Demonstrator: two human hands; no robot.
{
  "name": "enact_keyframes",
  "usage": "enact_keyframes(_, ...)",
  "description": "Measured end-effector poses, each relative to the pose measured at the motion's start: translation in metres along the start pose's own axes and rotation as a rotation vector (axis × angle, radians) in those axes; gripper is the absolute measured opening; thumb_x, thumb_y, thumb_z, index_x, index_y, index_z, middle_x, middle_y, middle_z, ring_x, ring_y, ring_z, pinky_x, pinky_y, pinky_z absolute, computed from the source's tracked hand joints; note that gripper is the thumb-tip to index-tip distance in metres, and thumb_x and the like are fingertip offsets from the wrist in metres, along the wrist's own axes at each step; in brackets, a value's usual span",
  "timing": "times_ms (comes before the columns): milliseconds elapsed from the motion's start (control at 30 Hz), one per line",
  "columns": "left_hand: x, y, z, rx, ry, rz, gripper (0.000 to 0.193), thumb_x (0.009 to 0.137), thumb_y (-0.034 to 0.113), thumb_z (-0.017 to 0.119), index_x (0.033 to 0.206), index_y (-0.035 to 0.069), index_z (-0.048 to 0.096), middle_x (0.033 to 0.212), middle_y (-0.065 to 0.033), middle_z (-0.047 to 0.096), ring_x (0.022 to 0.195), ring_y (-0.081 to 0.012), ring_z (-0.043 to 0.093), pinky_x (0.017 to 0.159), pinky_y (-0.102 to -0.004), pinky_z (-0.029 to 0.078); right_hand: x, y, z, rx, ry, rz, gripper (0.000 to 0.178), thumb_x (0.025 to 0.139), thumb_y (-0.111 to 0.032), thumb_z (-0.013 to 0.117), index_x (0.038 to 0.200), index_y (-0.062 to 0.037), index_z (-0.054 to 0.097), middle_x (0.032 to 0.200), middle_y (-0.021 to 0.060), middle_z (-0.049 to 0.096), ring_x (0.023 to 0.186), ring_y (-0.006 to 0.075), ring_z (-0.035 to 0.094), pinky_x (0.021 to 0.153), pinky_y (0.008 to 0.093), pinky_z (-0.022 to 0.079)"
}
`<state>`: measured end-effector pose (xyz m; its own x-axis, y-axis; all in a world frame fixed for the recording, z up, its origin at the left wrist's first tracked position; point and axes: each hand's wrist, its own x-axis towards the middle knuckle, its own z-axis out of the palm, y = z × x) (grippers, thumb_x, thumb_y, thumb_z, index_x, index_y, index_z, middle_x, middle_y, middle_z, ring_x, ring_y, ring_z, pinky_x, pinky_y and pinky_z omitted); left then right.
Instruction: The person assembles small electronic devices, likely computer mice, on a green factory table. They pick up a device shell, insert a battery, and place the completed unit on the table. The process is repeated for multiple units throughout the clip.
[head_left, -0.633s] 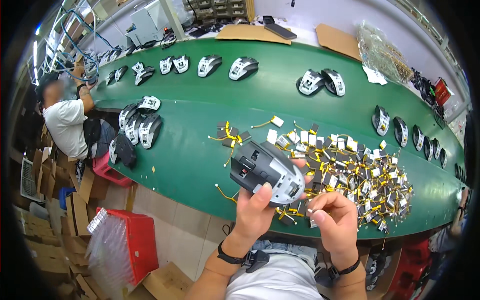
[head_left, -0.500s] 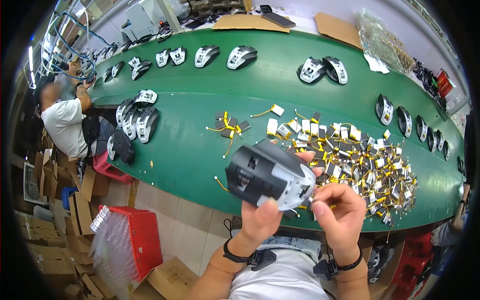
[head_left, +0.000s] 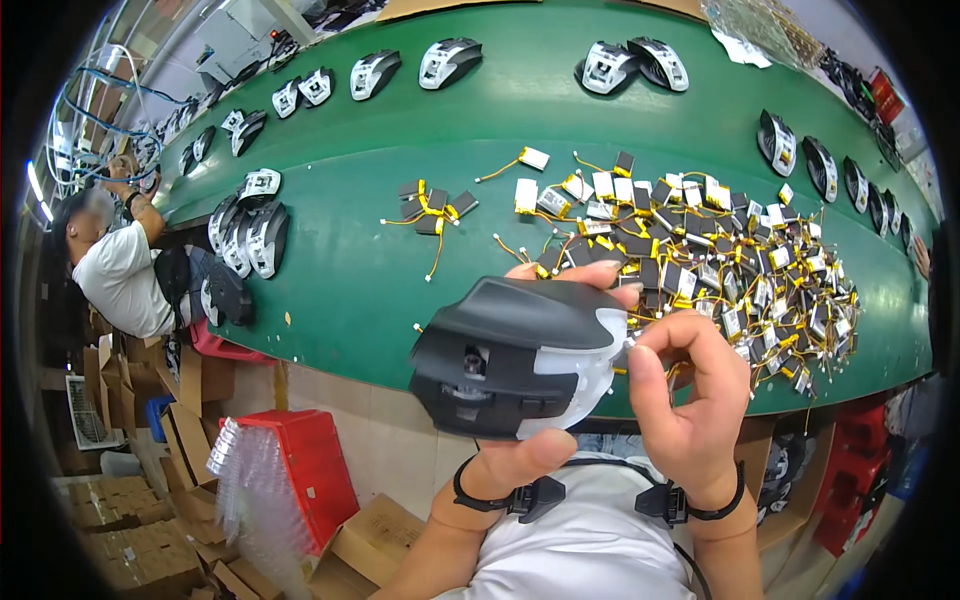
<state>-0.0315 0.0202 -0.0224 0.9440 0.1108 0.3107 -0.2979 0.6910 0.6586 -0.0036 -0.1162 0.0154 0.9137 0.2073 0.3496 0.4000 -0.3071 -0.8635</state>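
Observation:
My left hand [head_left: 520,455] holds a dark grey and white mouse-shaped housing [head_left: 520,350] up close, thumb under it and fingers over its top. My right hand [head_left: 685,400] touches the housing's right end, with its fingertips pinched at the white edge; whether they grip a small part is hidden. Behind both hands lies a big pile of small flat batteries with yellow wires [head_left: 720,255] on the green table [head_left: 340,270].
More housings stand in rows along the table's far edge [head_left: 450,60], at the right [head_left: 800,150] and in a cluster at the left [head_left: 250,230]. Another person in a white shirt [head_left: 115,270] sits at left. A red crate [head_left: 300,470] and cardboard boxes [head_left: 140,540] are on the floor.
The housing has been lifted off the table and brought much closer to the camera, turned in my left hand. My right hand moved from the battery pile to the housing's right end.

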Motion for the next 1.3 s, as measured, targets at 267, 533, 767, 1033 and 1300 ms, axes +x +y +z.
enact_keyframes(267, -0.002, -0.002, -0.008, 0.268, -0.049, 0.136, 0.084, 0.071, 0.032, 0.078, 0.137, 0.004, 0.033, 0.135, -0.0262, 0.049, 0.124, -0.0378, 0.051, 0.107, -0.0462, 0.037, 0.005, 0.006, 0.004, 0.244, -0.098, 0.164, 0.015, 0.075, 0.001, 0.07, 0.073, -0.0014, 0.055, 0.066, -0.0008, 0.057, 0.058, 0.0019, 0.048, 0.051, 0.0194, 0.04)
enact_keyframes(533, 0.003, -0.011, -0.012, 0.263, -0.14, 0.227, 0.086, 0.072, 0.029, 0.081, 0.141, 0.014, 0.031, 0.134, -0.0294, 0.047, 0.123, -0.0438, 0.05, 0.103, -0.0508, 0.041, 0.005, 0.008, 0.009, 0.262, -0.026, 0.186, 0.016, 0.074, 0.002, 0.069, 0.07, -0.002, 0.054, 0.063, -0.0006, 0.055, 0.056, 0.0023, 0.048, 0.048, 0.0197, 0.038)
enact_keyframes(767, 0.002, -0.009, -0.026, 0.361, -0.212, 0.158, 0.095, 0.073, 0.032, 0.085, 0.147, 0.025, 0.027, 0.139, -0.0257, 0.042, 0.126, -0.0476, 0.047, 0.101, -0.0548, 0.043, 0.005, 0.017, 0.013, 0.393, -0.104, 0.287, 0.018, 0.074, 0.002, 0.068, 0.069, -0.0023, 0.052, 0.064, -0.0019, 0.054, 0.058, 0.0021, 0.048, 0.051, 0.019, 0.039)
enact_keyframes(1033, 0.006, -0.016, -0.022, 0.171, -0.109, 0.094, 0.085, 0.073, 0.018, 0.075, 0.145, 0.014, 0.029, 0.141, -0.0262, 0.043, 0.132, -0.0369, 0.043, 0.107, -0.0477, 0.036, 0.005, 0.022, 0.012, 0.54, -0.047, 0.419, 0.022, 0.085, -0.001, 0.07, 0.102, 0.0027, 0.057, 0.079, 0.0025, 0.065, 0.069, 0.0032, 0.056, 0.063, 0.0187, 0.045)
enact_keyframes(1300, 0.008, -0.011, -0.015, 0.071, -0.08, 0.012, 0.088, 0.073, 0.016, 0.073, 0.147, 0.017, 0.027, 0.143, -0.0258, 0.04, 0.135, -0.0375, 0.039, 0.11, -0.048, 0.034, 0.005, 0.024, 0.011, 0.533, -0.05, 0.36, 0.022, 0.085, 0.002, 0.069, 0.105, 0.0056, 0.06, 0.085, 0.0036, 0.065, 0.075, 0.0062, 0.058, 0.069, 0.021, 0.048)
